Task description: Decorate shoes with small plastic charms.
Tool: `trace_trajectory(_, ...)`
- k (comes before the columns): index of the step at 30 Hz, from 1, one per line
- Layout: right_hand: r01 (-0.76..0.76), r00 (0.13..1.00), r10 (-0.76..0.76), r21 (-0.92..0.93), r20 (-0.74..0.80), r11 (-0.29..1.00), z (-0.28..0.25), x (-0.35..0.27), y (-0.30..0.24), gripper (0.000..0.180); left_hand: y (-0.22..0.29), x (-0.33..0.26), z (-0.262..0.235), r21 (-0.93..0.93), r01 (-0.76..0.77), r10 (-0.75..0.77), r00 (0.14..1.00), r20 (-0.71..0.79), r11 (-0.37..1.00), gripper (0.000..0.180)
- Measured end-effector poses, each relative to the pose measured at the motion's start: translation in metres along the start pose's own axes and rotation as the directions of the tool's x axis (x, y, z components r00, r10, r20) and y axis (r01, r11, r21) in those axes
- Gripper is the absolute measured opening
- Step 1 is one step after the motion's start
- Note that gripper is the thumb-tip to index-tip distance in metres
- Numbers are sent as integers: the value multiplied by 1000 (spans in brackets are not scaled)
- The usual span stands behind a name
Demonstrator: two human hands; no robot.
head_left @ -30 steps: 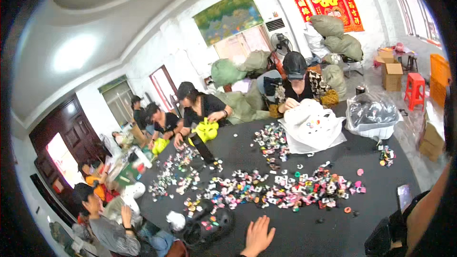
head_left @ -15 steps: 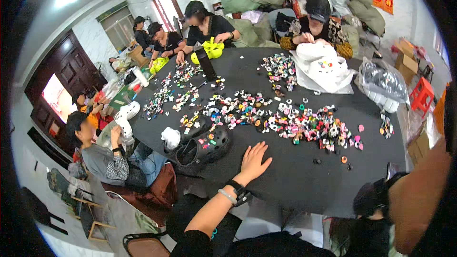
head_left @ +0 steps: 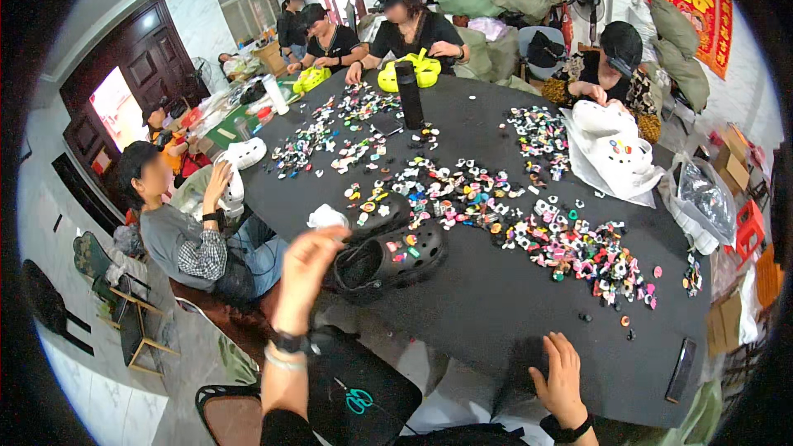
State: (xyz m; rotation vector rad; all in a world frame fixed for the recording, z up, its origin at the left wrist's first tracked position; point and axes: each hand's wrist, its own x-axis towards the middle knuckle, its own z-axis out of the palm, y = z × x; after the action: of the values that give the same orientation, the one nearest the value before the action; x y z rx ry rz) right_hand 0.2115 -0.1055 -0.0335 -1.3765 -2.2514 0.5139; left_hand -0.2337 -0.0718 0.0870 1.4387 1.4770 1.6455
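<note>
A pair of black clogs stands at the table's near left: the nearer clog [head_left: 405,254] carries several colourful charms, and the farther clog [head_left: 380,213] is partly covered by it. My left hand [head_left: 304,268] is raised in front of the heels, fingers bent and blurred; whether it holds anything I cannot tell. Just behind its fingertips is a crumpled white wad [head_left: 327,216]. At the table's near edge my right hand [head_left: 562,376] has its fingers stretched and thumb apart, holding nothing. Beyond the clogs spreads a pile of small colourful shoe charms [head_left: 591,252].
The dark table [head_left: 496,314] bears a black phone [head_left: 681,370] at right and a black bottle [head_left: 410,95]. Co-workers handle yellow-green clogs [head_left: 413,72] and white clogs [head_left: 621,144]. A seated person [head_left: 178,235] is at left. Teal-handled scissors [head_left: 358,400] lie below the table edge.
My left hand has lifted off the tabletop and moved left to the clog heels. My right hand has come in over the near table edge. The view has swung left.
</note>
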Motion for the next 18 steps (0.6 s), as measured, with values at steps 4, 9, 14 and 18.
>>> trace_trajectory(4, 17, 1000, -8, -377, 24, 926, 21, -3, -2, 61, -60, 95, -103, 281, 20, -9, 999, -41, 960, 25)
trace_trajectory(9, -25, 999, 34, -347, 19, 937, 20, 4, -14, 58, -163, 197, -126, 547, 30, -171, 963, 209, 837, 23)
trace_trajectory(14, -74, 995, 92, -405, 26, 912, 24, 8, -17, 57, -210, 250, -87, 730, -180, -379, 759, 529, 659, 38)
trace_trajectory(18, -65, 996, 83, -410, 26, 910, 26, 10, -18, 55, -252, 273, -82, 686, -176, -392, 709, 586, 706, 42)
